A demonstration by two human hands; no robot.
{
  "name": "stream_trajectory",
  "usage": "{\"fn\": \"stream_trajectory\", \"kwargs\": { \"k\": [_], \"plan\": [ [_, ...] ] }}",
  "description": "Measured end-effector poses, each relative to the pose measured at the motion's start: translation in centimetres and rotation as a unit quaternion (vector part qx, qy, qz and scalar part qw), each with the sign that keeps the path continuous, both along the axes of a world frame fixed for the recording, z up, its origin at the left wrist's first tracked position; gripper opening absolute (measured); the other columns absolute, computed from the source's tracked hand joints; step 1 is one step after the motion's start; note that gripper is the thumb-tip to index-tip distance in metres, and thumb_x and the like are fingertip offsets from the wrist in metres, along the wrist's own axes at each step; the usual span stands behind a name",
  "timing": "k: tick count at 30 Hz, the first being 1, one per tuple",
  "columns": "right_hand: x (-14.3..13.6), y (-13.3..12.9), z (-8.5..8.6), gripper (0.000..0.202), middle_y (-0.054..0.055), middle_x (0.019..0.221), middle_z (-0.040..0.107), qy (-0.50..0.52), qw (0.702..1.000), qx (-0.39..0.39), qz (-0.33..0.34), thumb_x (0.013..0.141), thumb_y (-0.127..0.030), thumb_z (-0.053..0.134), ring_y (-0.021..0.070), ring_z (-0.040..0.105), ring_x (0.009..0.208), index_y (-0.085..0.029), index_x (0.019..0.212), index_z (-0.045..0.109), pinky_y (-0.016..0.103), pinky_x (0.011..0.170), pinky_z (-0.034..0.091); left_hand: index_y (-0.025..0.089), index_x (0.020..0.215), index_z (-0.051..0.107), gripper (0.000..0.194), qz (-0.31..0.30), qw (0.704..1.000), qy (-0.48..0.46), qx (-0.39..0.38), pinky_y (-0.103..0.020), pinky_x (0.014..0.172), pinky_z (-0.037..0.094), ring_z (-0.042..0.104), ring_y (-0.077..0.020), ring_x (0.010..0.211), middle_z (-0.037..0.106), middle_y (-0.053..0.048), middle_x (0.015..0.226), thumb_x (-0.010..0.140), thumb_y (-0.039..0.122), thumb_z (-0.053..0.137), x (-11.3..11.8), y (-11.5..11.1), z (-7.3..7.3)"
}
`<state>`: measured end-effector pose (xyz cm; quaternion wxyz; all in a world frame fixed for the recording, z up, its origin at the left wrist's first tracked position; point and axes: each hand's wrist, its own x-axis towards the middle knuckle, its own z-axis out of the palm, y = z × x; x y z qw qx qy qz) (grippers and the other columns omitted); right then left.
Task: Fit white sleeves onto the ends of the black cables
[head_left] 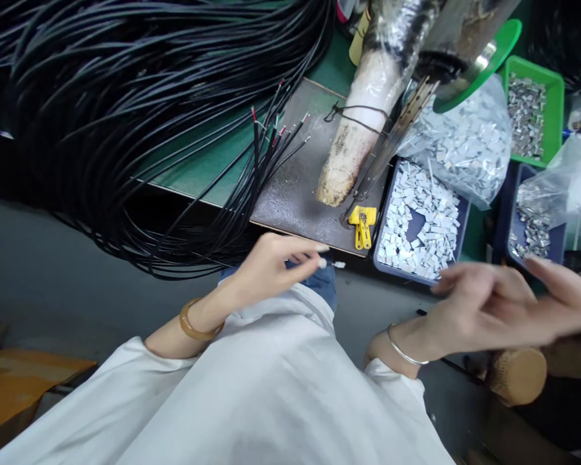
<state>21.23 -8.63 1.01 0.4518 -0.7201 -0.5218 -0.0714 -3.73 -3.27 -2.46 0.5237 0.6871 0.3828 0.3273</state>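
Note:
My left hand (275, 263) is in front of the board's near edge, thumb and forefinger brought close together in a pinch. A small whitish piece (339, 265) shows just past those fingertips; whether they grip it is unclear. Blurred by motion, my right hand (503, 307) is at the right with fingers stretched out, nothing visible in them. It is near a dark blue tray (407, 274) of small silvery-white pieces (416, 226). On the brown board (290, 200), a yellow clip-like part (363, 226) lies below a machine's metal arm.
Many black cables (174, 97) cover the left, their stripped ends (278, 129) over the board. A plastic-wrapped post (363, 123) rises from the board. At right are a bag of pieces (469, 142), a green bin (554, 110) and another blue tray (510, 219).

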Motion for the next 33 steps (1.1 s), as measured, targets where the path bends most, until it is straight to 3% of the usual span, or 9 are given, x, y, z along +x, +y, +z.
{"fn": "stream_trajectory", "kwargs": {
  "k": [3,5,7,10,16,21,27,30,33],
  "plan": [
    [1.8,1.7,-0.3,0.009,0.000,0.070,0.063,-0.014,0.997,-0.074,0.019,0.089,-0.030,0.064,0.0178,0.069,0.063,-0.023,0.090,0.059,0.033,0.061,0.054,0.022,0.100,0.079,0.014,0.270,0.958,-0.056,0.082,-0.022,0.056,0.047,0.060,-0.0092,0.063,0.072,-0.001,0.080,0.087,0.024,0.073,-1.3,1.9,0.1],
    [3.4,3.2,-0.6,0.012,0.000,0.070,0.063,-0.073,0.987,-0.144,0.011,0.084,-0.025,0.067,0.0157,0.064,0.063,-0.022,0.080,0.056,0.031,0.065,0.049,0.026,0.107,0.077,0.026,0.379,0.909,-0.059,0.167,-0.023,0.052,0.039,0.051,-0.0064,0.060,0.067,0.001,0.084,0.081,0.021,0.080,-1.9,4.1,-0.2],
    [4.9,4.8,-0.9,0.015,0.002,0.078,0.064,-0.114,0.974,-0.195,0.021,0.082,-0.018,0.066,0.0134,0.058,0.065,-0.022,0.075,0.054,0.030,0.067,0.044,0.025,0.105,0.076,0.039,0.387,0.905,-0.057,0.166,-0.023,0.053,0.037,0.051,-0.0066,0.065,0.065,0.002,0.090,0.069,0.021,0.090,-2.2,6.4,-0.8],
    [5.9,6.6,-1.0,0.022,0.001,0.080,0.062,-0.142,0.952,-0.268,0.050,0.080,-0.013,0.068,0.0115,0.050,0.066,-0.022,0.070,0.051,0.030,0.070,0.038,0.020,0.080,0.073,0.019,0.360,0.922,-0.067,0.127,-0.024,0.062,0.045,0.059,-0.0130,0.077,0.062,0.000,0.079,0.073,0.030,0.088,-1.8,8.2,-1.7],
    [6.1,6.5,-0.4,0.018,-0.001,0.071,0.063,-0.065,0.936,-0.337,0.083,0.074,-0.010,0.071,0.0107,0.054,0.065,-0.020,0.066,0.058,0.030,0.071,0.040,0.021,0.087,0.072,0.019,0.388,0.893,-0.207,0.100,-0.026,0.067,0.053,0.063,-0.0118,0.073,0.069,-0.002,0.083,0.089,0.039,0.073,-0.6,6.0,-1.4],
    [7.1,6.2,-0.4,0.017,0.002,0.077,0.071,-0.016,0.928,-0.355,0.108,0.068,-0.008,0.071,0.0113,0.059,0.066,-0.018,0.061,0.060,0.031,0.071,0.044,0.021,0.088,0.068,0.031,0.285,0.921,-0.263,-0.038,-0.020,0.042,0.036,0.058,-0.0089,0.058,0.068,-0.002,0.080,0.083,0.050,0.077,-1.1,3.7,0.4],
    [6.9,6.5,-0.1,0.015,0.001,0.076,0.071,-0.021,0.923,-0.362,0.129,0.070,-0.011,0.072,0.0112,0.058,0.066,-0.018,0.062,0.061,0.030,0.069,0.042,0.017,0.082,0.071,0.017,-0.043,0.937,-0.269,-0.221,-0.022,0.057,0.052,0.063,-0.0098,0.061,0.073,-0.004,0.080,0.075,0.027,0.082,-0.8,1.2,0.8],
    [6.7,6.6,-0.1,0.014,0.001,0.071,0.069,-0.029,0.924,-0.358,0.128,0.072,-0.014,0.072,0.0107,0.056,0.064,-0.019,0.064,0.062,0.030,0.069,0.041,0.014,0.081,0.074,0.004,-0.151,0.959,-0.164,-0.173,-0.022,0.066,0.053,0.067,-0.0123,0.069,0.075,-0.005,0.079,0.078,0.015,0.071,0.4,-0.2,0.4],
    [6.4,6.4,-0.5,0.015,-0.002,0.067,0.066,-0.022,0.928,-0.347,0.130,0.069,-0.011,0.071,0.0095,0.054,0.061,-0.019,0.062,0.060,0.029,0.067,0.041,0.013,0.085,0.078,0.019,-0.178,0.979,-0.065,-0.079,-0.020,0.058,0.045,0.060,-0.0101,0.062,0.074,-0.003,0.073,0.077,0.008,0.061,1.7,-1.1,-0.1]
  ]
}}
